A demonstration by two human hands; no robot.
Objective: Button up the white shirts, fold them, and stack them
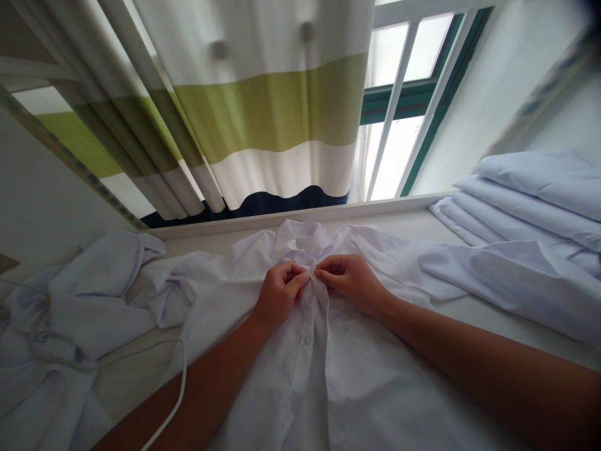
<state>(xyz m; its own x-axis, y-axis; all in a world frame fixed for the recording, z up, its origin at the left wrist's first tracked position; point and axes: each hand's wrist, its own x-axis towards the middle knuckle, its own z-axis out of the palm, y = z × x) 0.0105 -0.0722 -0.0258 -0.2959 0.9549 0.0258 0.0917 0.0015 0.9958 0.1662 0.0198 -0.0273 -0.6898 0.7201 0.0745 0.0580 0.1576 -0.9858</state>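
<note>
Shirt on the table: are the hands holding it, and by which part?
Yes. Both the left hand and right hand pinch the white shirt at its front placket, just below the collar.

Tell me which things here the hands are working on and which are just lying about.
In hand: white shirt, its front edges near the collar pinched by the left hand and the right hand.

Lying about: crumpled white garments at left, white cord, folded stack of white cloth at right, striped curtain.
</note>
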